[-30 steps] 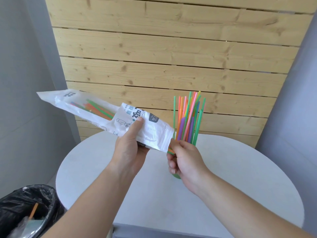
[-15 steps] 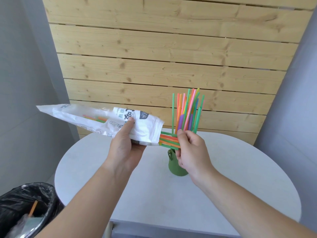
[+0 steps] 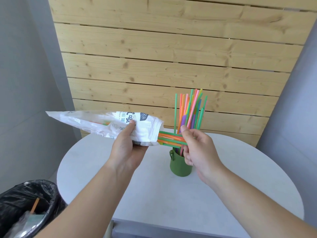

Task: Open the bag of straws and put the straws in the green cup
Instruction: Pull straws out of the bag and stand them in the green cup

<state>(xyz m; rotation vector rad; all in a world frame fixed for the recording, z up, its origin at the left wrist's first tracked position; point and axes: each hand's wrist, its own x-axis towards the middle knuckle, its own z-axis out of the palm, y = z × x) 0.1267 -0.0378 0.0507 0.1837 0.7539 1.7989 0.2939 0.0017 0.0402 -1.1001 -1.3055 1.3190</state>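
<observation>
Pinching straws [image 3: 169,138] in right hand [image 3: 199,151] grip, tails (seemingly) inside bag [image 3: 92,121], leftward

Bare forearms [image 3: 89,194], seemingly short nails [image 3: 132,122]

Round white table [image 3: 240,177] before pine-plank wall [image 3: 171,57]; black-lined bin [image 3: 25,203] beside it.

Cup [image 3: 180,167]: on table [image 3: 240,177], upright straws [image 3: 192,107] in it.
Bag [image 3: 96,122]: in my left hand [image 3: 127,148], left of cup, above table.
Loose straws [image 3: 169,138]: from bag mouth into my right hand [image 3: 199,150].
Bin [image 3: 20,194]: floor, left of table.
</observation>
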